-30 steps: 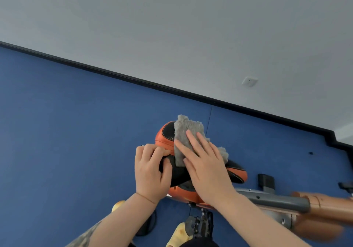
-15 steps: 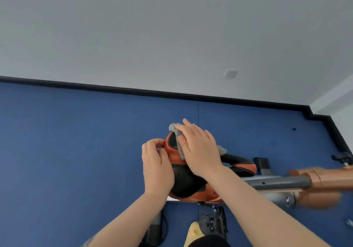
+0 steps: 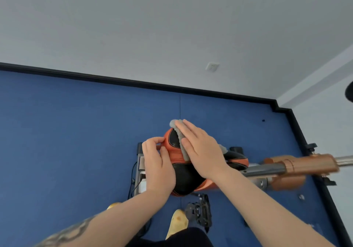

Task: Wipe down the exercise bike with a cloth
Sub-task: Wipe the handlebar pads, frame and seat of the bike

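Cloth (image 3: pixel 182 147) under flat right fingers (image 3: pixel 188 130) on saddle (image 3: pixel 186 178), left fingers (image 3: pixel 152 143) seemingly pinching saddle edge

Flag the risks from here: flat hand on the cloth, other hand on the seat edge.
1. The right hand only presses the grey cloth flat, so it could slide off the seat.
2. The left hand pinches just the seat's orange edge; that grip may not steady it.
3. The pedal sits near the foot.

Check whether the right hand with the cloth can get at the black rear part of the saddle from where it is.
Probably yes. The right hand presses the grey cloth flat on the saddle, whose black rear lies bare just below; the left hand holds only the saddle's left edge.
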Demonstrator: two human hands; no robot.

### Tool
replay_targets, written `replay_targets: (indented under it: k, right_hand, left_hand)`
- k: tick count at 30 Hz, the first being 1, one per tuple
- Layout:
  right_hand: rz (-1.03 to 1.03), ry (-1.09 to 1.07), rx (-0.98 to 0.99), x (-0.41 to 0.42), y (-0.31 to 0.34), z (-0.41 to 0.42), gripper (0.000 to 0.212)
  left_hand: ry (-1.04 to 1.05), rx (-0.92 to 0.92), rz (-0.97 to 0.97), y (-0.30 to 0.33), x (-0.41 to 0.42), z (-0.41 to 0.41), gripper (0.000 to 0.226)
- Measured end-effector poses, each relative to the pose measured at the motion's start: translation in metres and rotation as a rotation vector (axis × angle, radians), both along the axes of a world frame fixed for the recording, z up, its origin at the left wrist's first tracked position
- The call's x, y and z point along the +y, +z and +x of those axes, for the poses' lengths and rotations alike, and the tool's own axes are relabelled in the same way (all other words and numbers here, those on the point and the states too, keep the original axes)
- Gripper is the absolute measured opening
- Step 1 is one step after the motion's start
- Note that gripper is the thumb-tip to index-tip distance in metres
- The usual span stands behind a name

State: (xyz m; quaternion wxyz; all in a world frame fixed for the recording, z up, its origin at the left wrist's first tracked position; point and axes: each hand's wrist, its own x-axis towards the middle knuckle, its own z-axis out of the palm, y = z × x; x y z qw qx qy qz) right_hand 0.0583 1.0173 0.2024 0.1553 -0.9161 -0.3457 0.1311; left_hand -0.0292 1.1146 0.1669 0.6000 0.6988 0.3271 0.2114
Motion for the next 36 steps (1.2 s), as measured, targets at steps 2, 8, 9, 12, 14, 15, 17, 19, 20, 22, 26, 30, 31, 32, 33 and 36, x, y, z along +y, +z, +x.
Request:
replay_targets:
  k: [2, 8, 9, 12, 14, 15, 17, 19, 20, 22, 26, 30, 31, 32, 33, 36]
  right_hand:
    - [-0.049, 0.052, -0.115, -0.014, -0.004, -0.019, 0.052]
    - [-0.074, -0.081, -0.189, -0.019, -0.014, -0.052, 0.056]
    - [-0.067, -0.1, -0.192, -0.016, -0.015, -0.061, 0.056]
    - [-0.043, -0.034, -0.206, -0.003, -0.015, -0.054, 0.056]
    - [-0.064, -0.004, -0.166, 0.002, -0.011, -0.031, 0.054]
    - [-0.067, -0.02, -0.154, 0.0, -0.009, -0.025, 0.054]
    - [-0.072, -0.071, -0.183, -0.012, -0.01, -0.031, 0.054]
    - [-0.066, -0.033, -0.193, -0.024, -0.011, -0.05, 0.055]
    - [-0.064, 0.025, -0.189, -0.028, -0.011, -0.053, 0.055]
    - [-0.089, 0.195, -0.211, -0.03, -0.01, -0.039, 0.055]
    - [0.034, 0.375, -0.004, -0.024, 0.005, 0.014, 0.051]
    - [0.189, 0.378, 0.244, 0.011, 0.011, 0.04, 0.029]
    - [0.174, 0.371, 0.255, 0.023, 0.012, 0.042, 0.026]
    - [0.146, 0.349, 0.255, 0.031, 0.011, 0.043, 0.026]
    - [0.107, 0.326, 0.241, 0.035, 0.009, 0.042, 0.029]
    - [0.07, 0.435, -0.071, 0.017, -0.004, 0.029, 0.039]
  left_hand:
    - [-0.018, -0.013, 0.018, 0.0, 0.001, -0.001, 0.029]
    - [-0.019, -0.033, 0.013, -0.004, 0.0, 0.0, 0.024]
    - [-0.005, -0.05, 0.012, -0.003, 0.0, -0.001, 0.024]
    - [0.028, -0.082, 0.013, -0.004, 0.002, 0.001, 0.024]
    - [0.032, -0.076, 0.036, -0.005, 0.002, 0.002, 0.025]
    - [0.03, -0.06, 0.057, -0.006, 0.001, 0.002, 0.025]
    - [0.03, -0.024, 0.091, -0.008, -0.002, -0.001, 0.023]
    - [0.057, -0.014, 0.117, -0.007, -0.003, -0.003, 0.023]
    - [0.072, -0.009, 0.125, -0.007, -0.002, -0.003, 0.024]
    - [0.096, 0.012, 0.137, -0.006, -0.001, 0.0, 0.024]
    - [0.11, 0.056, 0.178, -0.001, -0.007, -0.001, 0.021]
    - [0.178, 0.11, 0.208, -0.004, -0.026, -0.009, 0.029]
    - [0.192, 0.12, 0.221, -0.004, -0.031, -0.01, 0.032]
    - [0.199, 0.128, 0.245, -0.004, -0.036, -0.011, 0.036]
    - [0.201, 0.13, 0.276, -0.004, -0.038, -0.013, 0.039]
    - [0.199, 0.117, 0.355, -0.007, -0.038, -0.017, 0.04]
